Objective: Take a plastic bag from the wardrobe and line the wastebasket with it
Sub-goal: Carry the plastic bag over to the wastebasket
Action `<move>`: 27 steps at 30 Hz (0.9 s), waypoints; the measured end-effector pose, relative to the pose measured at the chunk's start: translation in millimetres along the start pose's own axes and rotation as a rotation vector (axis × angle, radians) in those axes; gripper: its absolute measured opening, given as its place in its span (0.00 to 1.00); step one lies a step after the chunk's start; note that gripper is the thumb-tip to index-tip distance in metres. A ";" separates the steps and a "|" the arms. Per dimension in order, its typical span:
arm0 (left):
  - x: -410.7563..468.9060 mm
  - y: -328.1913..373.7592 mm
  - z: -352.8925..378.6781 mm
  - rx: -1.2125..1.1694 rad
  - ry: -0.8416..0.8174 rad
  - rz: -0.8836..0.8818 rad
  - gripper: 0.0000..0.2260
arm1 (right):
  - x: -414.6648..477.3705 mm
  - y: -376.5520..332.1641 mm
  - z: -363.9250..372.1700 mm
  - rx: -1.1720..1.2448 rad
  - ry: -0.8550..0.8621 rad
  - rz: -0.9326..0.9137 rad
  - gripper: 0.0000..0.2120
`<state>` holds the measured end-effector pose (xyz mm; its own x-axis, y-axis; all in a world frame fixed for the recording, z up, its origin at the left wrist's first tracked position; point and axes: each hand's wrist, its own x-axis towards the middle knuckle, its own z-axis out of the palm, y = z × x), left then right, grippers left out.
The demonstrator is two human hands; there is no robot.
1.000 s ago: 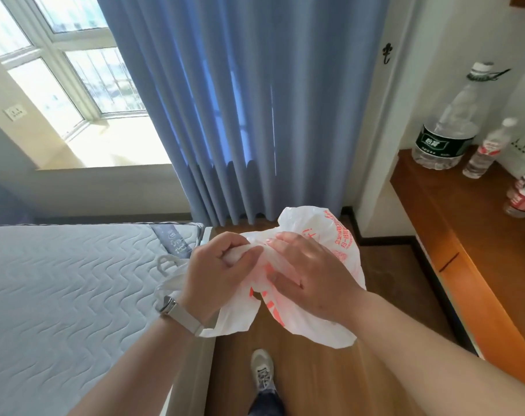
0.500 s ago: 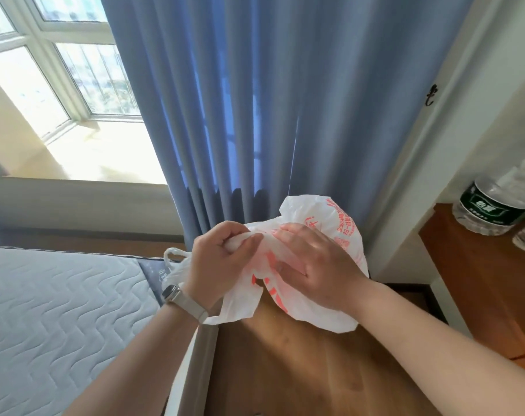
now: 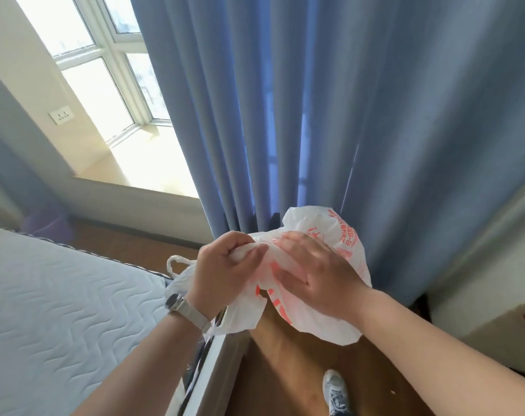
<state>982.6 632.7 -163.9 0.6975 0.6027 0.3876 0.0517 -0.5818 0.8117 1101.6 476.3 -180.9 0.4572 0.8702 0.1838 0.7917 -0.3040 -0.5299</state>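
Plastic bag bunched between left hand and right hand above open floor.

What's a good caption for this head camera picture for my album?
Both hands work a crumpled white bag open before a blue curtain.

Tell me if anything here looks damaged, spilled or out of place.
Nothing stands out. The white plastic bag is crumpled, but only because the left hand and right hand grip it; no tear shows.
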 end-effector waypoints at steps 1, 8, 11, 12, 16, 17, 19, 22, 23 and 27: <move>13.5 -1.6 8.5 0.019 0.018 -0.016 0.10 | 14.1 12.7 -3.8 0.012 -0.008 -0.018 0.24; 93.8 -4.9 54.6 0.147 0.143 -0.040 0.08 | 108.4 90.0 -36.6 0.062 -0.096 -0.181 0.23; 111.6 -10.7 57.2 0.158 0.203 -0.059 0.08 | 145.7 103.5 -36.4 0.072 -0.154 -0.244 0.23; 116.2 -13.0 55.4 0.164 0.224 -0.076 0.06 | 157.2 104.6 -33.8 0.076 -0.174 -0.264 0.24; 132.9 -29.0 39.6 0.213 0.323 -0.113 0.06 | 200.8 97.2 -19.6 0.104 -0.228 -0.343 0.25; 137.3 -35.2 34.3 0.234 0.340 -0.125 0.05 | 212.3 94.2 -15.0 0.108 -0.241 -0.366 0.25; 145.5 -49.0 22.1 0.259 0.374 -0.147 0.05 | 236.6 86.8 -3.0 0.119 -0.268 -0.403 0.25; 157.9 -72.3 -0.3 0.293 0.422 -0.171 0.06 | 274.7 71.9 18.1 0.129 -0.298 -0.458 0.24; 162.2 -81.2 -9.4 0.304 0.439 -0.173 0.06 | 287.9 65.7 26.2 0.124 -0.317 -0.474 0.25; 184.7 -117.3 -49.9 0.299 0.522 -0.199 0.11 | 345.4 36.1 56.4 0.092 -0.380 -0.544 0.26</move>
<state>1069.8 839.5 -165.7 0.2169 0.8583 0.4651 0.3946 -0.5129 0.7624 1265.2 787.7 -183.2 -0.1855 0.9713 0.1491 0.8235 0.2364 -0.5157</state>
